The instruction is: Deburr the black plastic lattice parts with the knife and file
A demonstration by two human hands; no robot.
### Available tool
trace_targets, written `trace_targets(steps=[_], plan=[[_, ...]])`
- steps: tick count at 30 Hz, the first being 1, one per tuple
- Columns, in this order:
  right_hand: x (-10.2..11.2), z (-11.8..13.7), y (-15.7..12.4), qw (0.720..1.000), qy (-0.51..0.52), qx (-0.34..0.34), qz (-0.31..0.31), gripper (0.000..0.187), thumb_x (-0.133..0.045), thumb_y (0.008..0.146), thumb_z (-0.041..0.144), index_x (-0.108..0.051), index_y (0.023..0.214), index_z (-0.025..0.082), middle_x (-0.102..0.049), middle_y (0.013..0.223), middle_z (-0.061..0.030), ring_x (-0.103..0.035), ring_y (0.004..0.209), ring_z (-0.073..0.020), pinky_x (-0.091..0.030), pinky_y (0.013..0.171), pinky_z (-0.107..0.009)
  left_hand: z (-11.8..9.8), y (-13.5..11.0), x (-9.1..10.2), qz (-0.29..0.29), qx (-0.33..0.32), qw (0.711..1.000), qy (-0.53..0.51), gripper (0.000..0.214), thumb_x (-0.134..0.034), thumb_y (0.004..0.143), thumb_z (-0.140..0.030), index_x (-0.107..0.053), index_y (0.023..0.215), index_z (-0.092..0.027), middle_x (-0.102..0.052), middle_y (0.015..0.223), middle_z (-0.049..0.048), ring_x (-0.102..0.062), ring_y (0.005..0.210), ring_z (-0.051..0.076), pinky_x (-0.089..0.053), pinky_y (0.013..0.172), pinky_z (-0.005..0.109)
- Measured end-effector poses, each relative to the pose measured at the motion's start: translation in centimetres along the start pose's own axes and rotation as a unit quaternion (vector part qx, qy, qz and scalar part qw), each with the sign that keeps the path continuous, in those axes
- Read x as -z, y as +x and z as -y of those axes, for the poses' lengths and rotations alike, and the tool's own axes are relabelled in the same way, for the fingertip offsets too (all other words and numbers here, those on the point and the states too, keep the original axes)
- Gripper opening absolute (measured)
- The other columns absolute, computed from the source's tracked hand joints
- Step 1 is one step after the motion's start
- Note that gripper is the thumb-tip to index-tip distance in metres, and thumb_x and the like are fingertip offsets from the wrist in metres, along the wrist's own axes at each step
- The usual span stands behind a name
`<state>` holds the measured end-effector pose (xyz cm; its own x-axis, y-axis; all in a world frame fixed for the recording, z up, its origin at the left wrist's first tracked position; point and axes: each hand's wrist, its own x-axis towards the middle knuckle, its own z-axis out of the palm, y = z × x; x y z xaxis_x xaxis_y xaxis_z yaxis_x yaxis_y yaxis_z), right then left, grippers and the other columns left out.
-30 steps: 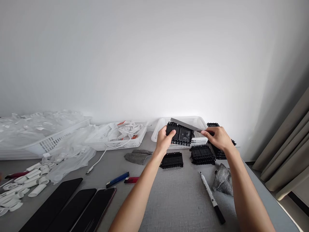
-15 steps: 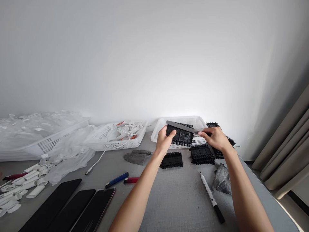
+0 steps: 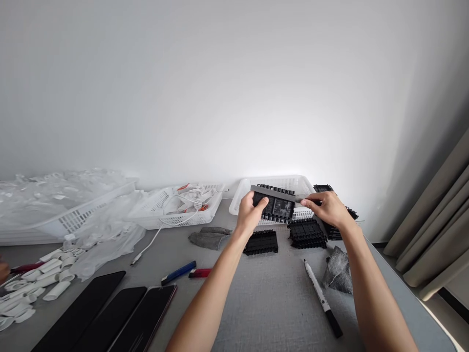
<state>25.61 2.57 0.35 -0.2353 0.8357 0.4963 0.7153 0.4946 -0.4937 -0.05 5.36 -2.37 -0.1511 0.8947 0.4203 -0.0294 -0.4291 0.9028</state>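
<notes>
My left hand (image 3: 252, 211) is closed on a black ribbed plastic piece (image 3: 279, 209), thumb across its face, lifted in front of a white basket. In my right hand (image 3: 327, 207) is the narrow end of a flat grey file (image 3: 273, 192), pinched between thumb and fingers. The file lies across the upper part of the black piece, slanting slightly down to the right. Below the hands, a similar black piece (image 3: 261, 242) and a stack of black pieces (image 3: 308, 233) lie on the table. More black pieces (image 3: 334, 232) are partly hidden behind my right hand.
Behind is the white basket (image 3: 237, 203); further left are a basket with cables (image 3: 176, 222) and plastic bags (image 3: 62, 195). A marker (image 3: 322, 298), grey cloths (image 3: 337, 274), a blue lighter-like object (image 3: 179, 273), white tubes (image 3: 44, 278) and phones (image 3: 142, 318) lie nearer. Another person's hand (image 3: 3, 271) shows at left.
The file has shifted slightly left and down across the black piece, baring more of its upper ribs. Both hands keep their grip. Another person's hand shows more at the left edge.
</notes>
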Motion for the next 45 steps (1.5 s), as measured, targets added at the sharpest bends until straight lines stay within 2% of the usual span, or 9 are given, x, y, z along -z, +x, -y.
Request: trace_targets(steps=[5, 11, 18, 24, 29, 32, 37, 41, 45], plan=[[1.3, -1.5, -0.6, 0.999, 0.018, -0.028, 0.023, 0.047, -0.056, 0.088, 0.061, -0.075, 0.076, 0.02, -0.06, 0.059, -0.0034, -0.048, 0.056, -0.0162, -0.033, 0.053, -0.03, -0.2, 0.6, 0.9, 0.01, 0.006, 1.0, 0.017, 0.025, -0.072, 0.073, -0.035, -0.066, 0.089, -0.017, -0.07, 0.085, 0.0046, -0.064, 0.081, 0.021, -0.048, 0.076, 0.032], [0.5, -0.3, -0.1, 0.998, 0.048, -0.017, 0.039, 0.05, -0.052, 0.09, 0.061, -0.068, 0.071, 0.018, -0.054, 0.058, -0.0011, -0.041, 0.053, -0.0136, -0.028, 0.052, -0.029, 0.0, 0.1, 0.3, 0.049, -0.024, 0.998, 0.019, 0.031, -0.072, 0.077, -0.037, -0.068, 0.101, -0.018, -0.073, 0.1, 0.0073, -0.067, 0.092, 0.023, -0.05, 0.083, 0.033], [1.4, -2.2, -0.6, 0.994, 0.073, -0.039, 0.064, 0.053, -0.053, 0.09, 0.061, -0.048, 0.057, 0.02, -0.046, 0.054, 0.0014, -0.037, 0.052, -0.0117, -0.027, 0.052, -0.029, -0.1, 0.6, 0.9, 0.014, -0.035, 0.999, 0.026, 0.027, -0.072, 0.076, -0.034, -0.068, 0.096, -0.017, -0.073, 0.097, 0.0067, -0.067, 0.092, 0.023, -0.05, 0.085, 0.034], [0.5, -0.8, -0.1, 0.991, 0.096, -0.002, 0.091, 0.054, -0.05, 0.092, 0.062, -0.044, 0.057, 0.02, -0.046, 0.055, 0.0018, -0.034, 0.051, -0.0109, -0.025, 0.051, -0.029, -0.1, 0.3, 0.7, 0.04, -0.057, 0.997, 0.012, 0.032, -0.071, 0.079, -0.036, -0.067, 0.104, -0.017, -0.073, 0.106, 0.0084, -0.066, 0.102, 0.024, -0.048, 0.092, 0.035], [1.8, -1.7, -0.6, 0.994, 0.076, -0.027, 0.078, 0.055, -0.053, 0.089, 0.064, -0.049, 0.056, 0.02, -0.047, 0.054, 0.0012, -0.038, 0.052, -0.0122, -0.026, 0.051, -0.029, -0.4, 0.6, 0.9, 0.0, -0.035, 0.999, 0.006, 0.03, -0.073, 0.074, -0.036, -0.067, 0.095, -0.016, -0.072, 0.092, 0.0053, -0.066, 0.088, 0.021, -0.049, 0.084, 0.032], [2.0, -1.8, -0.8, 0.996, 0.061, -0.031, 0.059, 0.054, -0.052, 0.089, 0.064, -0.054, 0.058, 0.019, -0.049, 0.054, 0.0003, -0.039, 0.052, -0.0127, -0.027, 0.051, -0.029, -0.3, 0.7, 0.9, 0.005, -0.024, 1.0, 0.003, 0.03, -0.074, 0.072, -0.036, -0.067, 0.094, -0.016, -0.072, 0.092, 0.0056, -0.066, 0.087, 0.021, -0.049, 0.083, 0.032], [1.3, -1.2, -0.4, 0.999, 0.037, -0.025, 0.02, 0.047, -0.054, 0.089, 0.061, -0.072, 0.076, 0.019, -0.056, 0.059, -0.0013, -0.041, 0.054, -0.0138, -0.031, 0.053, -0.029, -0.4, 0.6, 0.9, 0.008, -0.024, 1.0, 0.004, 0.03, -0.072, 0.074, -0.036, -0.066, 0.096, -0.016, -0.072, 0.095, 0.0061, -0.065, 0.089, 0.021, -0.048, 0.082, 0.031], [2.0, -2.6, -0.8, 0.998, 0.027, -0.061, -0.008, 0.051, -0.054, 0.087, 0.064, -0.07, 0.071, 0.018, -0.056, 0.059, -0.0021, -0.044, 0.055, -0.0152, -0.032, 0.053, -0.029, -0.3, 1.0, 1.2, -0.011, -0.017, 1.0, 0.003, 0.031, -0.073, 0.072, -0.035, -0.067, 0.096, -0.016, -0.072, 0.095, 0.0058, -0.065, 0.089, 0.021, -0.048, 0.084, 0.033], [2.1, -3.0, -0.9, 0.996, 0.061, -0.064, -0.007, 0.051, -0.055, 0.087, 0.064, -0.067, 0.068, 0.018, -0.054, 0.057, -0.0012, -0.042, 0.054, -0.0141, -0.032, 0.052, -0.029, 0.0, 1.0, 1.1, 0.01, -0.016, 1.0, 0.012, 0.033, -0.073, 0.073, -0.036, -0.067, 0.098, -0.016, -0.072, 0.098, 0.007, -0.065, 0.093, 0.022, -0.048, 0.086, 0.033]])
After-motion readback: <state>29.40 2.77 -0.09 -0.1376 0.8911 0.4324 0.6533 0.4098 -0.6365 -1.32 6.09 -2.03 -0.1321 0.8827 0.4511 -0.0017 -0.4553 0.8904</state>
